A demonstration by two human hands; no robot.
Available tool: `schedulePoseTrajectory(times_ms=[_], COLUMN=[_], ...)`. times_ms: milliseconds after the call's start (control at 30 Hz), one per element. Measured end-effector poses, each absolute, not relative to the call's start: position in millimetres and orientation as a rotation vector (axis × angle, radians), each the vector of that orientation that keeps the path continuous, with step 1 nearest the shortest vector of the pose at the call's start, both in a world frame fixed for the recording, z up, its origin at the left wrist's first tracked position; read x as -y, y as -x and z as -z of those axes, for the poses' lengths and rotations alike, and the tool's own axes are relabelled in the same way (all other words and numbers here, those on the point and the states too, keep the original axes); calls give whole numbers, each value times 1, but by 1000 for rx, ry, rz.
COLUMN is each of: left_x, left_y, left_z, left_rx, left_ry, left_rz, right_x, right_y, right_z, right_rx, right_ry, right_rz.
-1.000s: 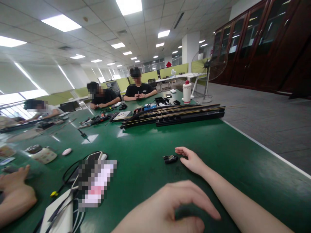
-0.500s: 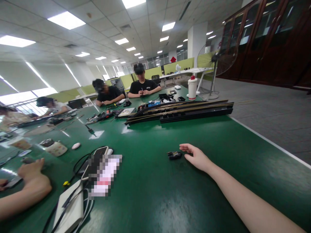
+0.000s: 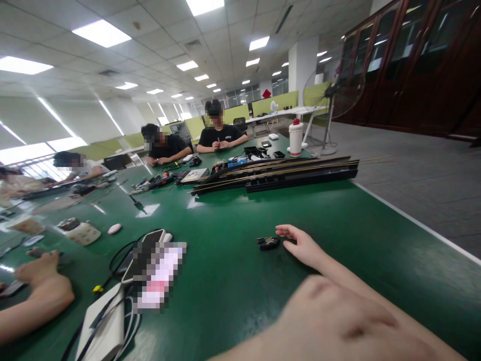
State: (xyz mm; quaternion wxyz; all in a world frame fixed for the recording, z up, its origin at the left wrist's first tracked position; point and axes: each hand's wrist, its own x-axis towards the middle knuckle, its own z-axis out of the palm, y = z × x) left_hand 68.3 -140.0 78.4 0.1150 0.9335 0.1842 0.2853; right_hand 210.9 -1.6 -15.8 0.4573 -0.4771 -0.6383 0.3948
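Currently, small black oblong object (image 3: 268, 243) is seen on glossy green surface (image 3: 214, 281), just beside bare right hand (image 3: 303, 245), grip spread — could be knocked by careless sweep — bare left hand (image 3: 334, 311), grip can't be told.

Left hand (image 3: 334, 321) (blurred), one: absent half a second ago, now visible. Position: overlapping right forearm (image 3: 340, 269).

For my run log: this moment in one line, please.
right hand: open, beside small black part | left hand: blurred, in front of right forearm | surface: green tabletop | beyond: black strips
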Motion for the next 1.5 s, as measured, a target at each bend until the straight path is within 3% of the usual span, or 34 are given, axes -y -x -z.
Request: schedulePoseTrajectory(times_ms=[100,300,533,1500], left_x=[75,1,-2,5], left_y=[-53,2,6,9], left_z=[-76,-9,4,-1], left_rx=[-907,-1548,-1388,-1249], left_ry=[-2496,-2231,-2347,-2360], left_rz=[-910,-763,-589,-652], right_x=[2,10,14,19], right_y=[-209,-205,-205,-198], right_z=[15,3,-5,-6], right_rx=[1574,1727,1882,2069], right_ry=[1150,1310,1350,1223], right_rz=[-965,-735,-715,-640])
